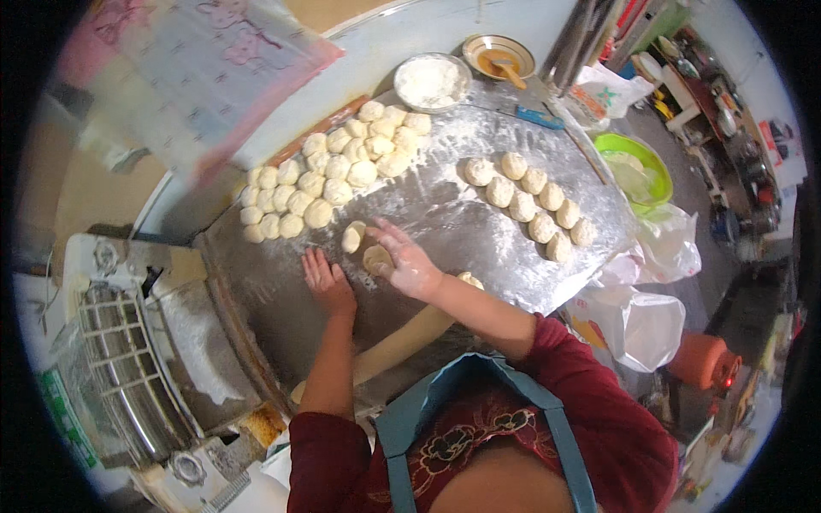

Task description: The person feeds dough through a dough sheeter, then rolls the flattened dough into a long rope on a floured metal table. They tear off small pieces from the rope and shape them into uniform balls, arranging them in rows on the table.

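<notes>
My left hand [328, 279] lies flat, palm down, on the metal work table [276, 288], with its fingers slightly apart. At its right, my right hand [405, 261] touches or hovers over a small dough piece [377, 259]; whether it grips the piece is hidden. Another cut dough piece [353, 237] lies between the two hands. A long dough roll [404, 343] stretches under my forearms near the table's front. Many dough balls [337, 167] sit close together at the back left. A smaller group of floured dough balls [522, 206] stands on the right.
At the back are a bowl of flour [432, 82] and a bowl with a brush [489, 58]. A blue-handled tool [540, 118] and a thin stick [587, 154] lie by the right edge. A roller machine [125, 365] stands left; a green basin [660, 186] is beyond the table.
</notes>
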`<control>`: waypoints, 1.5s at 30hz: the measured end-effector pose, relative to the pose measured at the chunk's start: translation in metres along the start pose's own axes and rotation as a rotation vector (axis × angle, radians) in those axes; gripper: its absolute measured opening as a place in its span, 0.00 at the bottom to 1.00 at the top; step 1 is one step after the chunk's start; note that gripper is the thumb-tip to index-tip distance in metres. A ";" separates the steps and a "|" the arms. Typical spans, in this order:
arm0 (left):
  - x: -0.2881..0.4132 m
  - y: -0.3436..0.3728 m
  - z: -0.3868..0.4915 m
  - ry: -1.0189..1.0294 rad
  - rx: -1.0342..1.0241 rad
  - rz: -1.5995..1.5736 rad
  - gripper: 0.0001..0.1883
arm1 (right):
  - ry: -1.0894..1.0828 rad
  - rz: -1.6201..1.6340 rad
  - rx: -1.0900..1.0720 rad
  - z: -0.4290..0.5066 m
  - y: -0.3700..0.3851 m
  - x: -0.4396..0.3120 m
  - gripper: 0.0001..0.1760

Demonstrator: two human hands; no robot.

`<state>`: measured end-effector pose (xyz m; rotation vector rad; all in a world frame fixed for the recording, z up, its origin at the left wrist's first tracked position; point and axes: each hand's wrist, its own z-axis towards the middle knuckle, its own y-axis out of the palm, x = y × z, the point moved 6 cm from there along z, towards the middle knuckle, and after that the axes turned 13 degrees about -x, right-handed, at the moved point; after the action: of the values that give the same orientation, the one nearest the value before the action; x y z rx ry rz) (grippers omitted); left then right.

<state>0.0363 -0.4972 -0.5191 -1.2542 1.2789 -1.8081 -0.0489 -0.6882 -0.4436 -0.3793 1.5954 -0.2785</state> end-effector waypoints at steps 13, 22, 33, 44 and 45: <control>0.018 -0.015 0.001 -0.058 -0.137 0.055 0.30 | 0.252 -0.020 0.361 -0.054 -0.105 0.021 0.23; 0.013 -0.010 0.001 0.037 -0.073 0.043 0.27 | -0.055 -0.087 0.120 -0.007 -0.016 0.008 0.27; 0.014 -0.010 0.000 0.041 -0.083 0.086 0.28 | 0.048 -0.542 0.258 -0.020 -0.117 0.021 0.20; 0.015 -0.012 -0.002 0.036 -0.096 0.085 0.29 | 0.022 -0.577 0.331 -0.069 -0.112 0.007 0.16; 0.016 -0.011 -0.002 0.042 -0.114 0.093 0.30 | -0.101 -0.486 0.200 -0.068 -0.094 0.001 0.18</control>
<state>0.0285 -0.5060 -0.5035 -1.2015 1.4573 -1.7250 -0.1101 -0.7783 -0.4026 -0.6133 1.3447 -0.7720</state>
